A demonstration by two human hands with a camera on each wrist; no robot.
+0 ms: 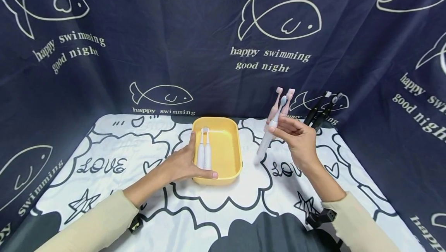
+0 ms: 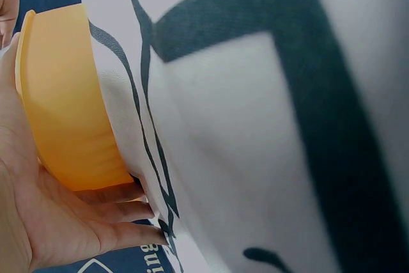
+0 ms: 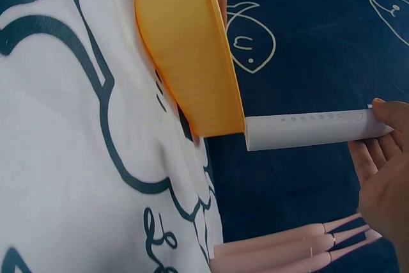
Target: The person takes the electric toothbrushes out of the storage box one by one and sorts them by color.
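A yellow rectangular bin stands mid-table, with two white electric toothbrushes side by side along its left part, heads toward the back. My left hand grips the bin at its near left: the thumb lies over the near rim and the fingers run along the outer wall. My right hand pinches another white electric toothbrush near its neck, thumb against fingers. It is held tilted above the table to the right of the bin, brush head up, handle end down toward the left.
Pink electric toothbrushes stand upright behind the right hand, and black ones stand to their right. Their lower parts are partly hidden by the hand. A dark blue fish-print cloth hangs behind the white patterned tablecloth.
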